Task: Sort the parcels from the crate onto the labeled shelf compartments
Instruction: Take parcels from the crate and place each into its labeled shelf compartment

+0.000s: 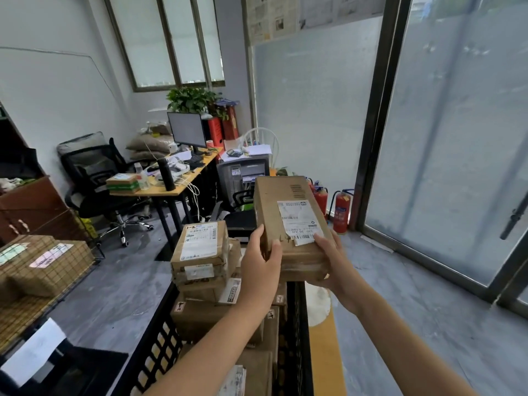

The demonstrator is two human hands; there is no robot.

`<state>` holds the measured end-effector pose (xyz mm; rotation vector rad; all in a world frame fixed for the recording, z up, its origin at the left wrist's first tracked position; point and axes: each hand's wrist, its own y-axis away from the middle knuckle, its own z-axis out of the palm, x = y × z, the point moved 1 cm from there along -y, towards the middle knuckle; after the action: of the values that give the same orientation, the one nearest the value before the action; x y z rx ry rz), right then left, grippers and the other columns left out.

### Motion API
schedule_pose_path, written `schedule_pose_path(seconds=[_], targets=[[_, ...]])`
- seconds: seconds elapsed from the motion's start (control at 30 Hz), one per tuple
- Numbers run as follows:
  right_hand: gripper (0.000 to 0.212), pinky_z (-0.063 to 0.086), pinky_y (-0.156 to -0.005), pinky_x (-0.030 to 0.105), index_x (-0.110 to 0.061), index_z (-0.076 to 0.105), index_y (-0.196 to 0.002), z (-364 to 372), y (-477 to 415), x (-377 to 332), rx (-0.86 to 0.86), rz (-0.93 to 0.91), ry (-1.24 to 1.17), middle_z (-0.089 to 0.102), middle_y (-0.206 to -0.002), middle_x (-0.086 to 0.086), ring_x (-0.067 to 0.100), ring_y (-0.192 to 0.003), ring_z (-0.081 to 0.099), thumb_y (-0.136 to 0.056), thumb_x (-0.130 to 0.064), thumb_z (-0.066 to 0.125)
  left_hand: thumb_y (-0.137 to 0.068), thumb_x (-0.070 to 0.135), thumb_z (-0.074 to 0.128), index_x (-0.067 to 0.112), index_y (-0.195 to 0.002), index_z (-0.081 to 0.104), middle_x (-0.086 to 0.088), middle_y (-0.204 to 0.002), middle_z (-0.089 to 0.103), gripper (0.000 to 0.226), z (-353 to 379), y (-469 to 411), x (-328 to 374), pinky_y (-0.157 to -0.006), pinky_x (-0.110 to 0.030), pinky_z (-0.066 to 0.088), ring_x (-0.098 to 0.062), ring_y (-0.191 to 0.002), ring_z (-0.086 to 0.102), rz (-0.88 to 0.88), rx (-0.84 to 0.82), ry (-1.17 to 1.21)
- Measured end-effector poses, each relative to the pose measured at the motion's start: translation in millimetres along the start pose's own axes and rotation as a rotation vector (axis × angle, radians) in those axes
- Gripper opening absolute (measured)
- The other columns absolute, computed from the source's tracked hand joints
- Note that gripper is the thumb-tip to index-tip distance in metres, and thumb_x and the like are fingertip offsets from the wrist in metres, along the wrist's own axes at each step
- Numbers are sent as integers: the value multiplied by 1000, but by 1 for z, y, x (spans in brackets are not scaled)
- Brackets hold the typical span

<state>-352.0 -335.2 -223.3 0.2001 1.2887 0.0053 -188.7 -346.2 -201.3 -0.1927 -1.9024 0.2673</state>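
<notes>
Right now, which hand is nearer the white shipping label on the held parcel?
Right. The right hand has its thumb on the shipping label at its near corner. The left hand grips the held parcel at its left edge, clear of the label.

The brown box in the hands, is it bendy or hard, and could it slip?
Probably hard: the brown box keeps straight edges while the left hand and right hand hold only its near end. Likely not very heavy, since it juts out without sagging. It might slip a little, because shiny tape runs across the end that the fingers grip.
</notes>
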Motion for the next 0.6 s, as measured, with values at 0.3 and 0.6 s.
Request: schedule_pose_path(seconds=[0.3, 0.6], targets=[[125, 44, -109, 40, -20, 28, -145, -5, 8, -16, 29, -65, -61, 61, -129, 5, 19, -116, 62, -44, -49, 96, -97, 30, 52, 38, -131, 36, 25, -116, 53, 39, -3, 9, 6, -70, 1, 43, 24, -100, 49, 17, -78, 250], [121, 48, -100, 43, -34, 14, -149, -30, 26, -58, 139, -199, 449, 51, -133, 4, 23, -121, 54, -57, -35, 93, -95, 27, 55, 34, -124, 39, 18, -126, 43, 34, -16, 4, 22, -90, -2, 40, 21, -116, 38, 353, -26, -52]])
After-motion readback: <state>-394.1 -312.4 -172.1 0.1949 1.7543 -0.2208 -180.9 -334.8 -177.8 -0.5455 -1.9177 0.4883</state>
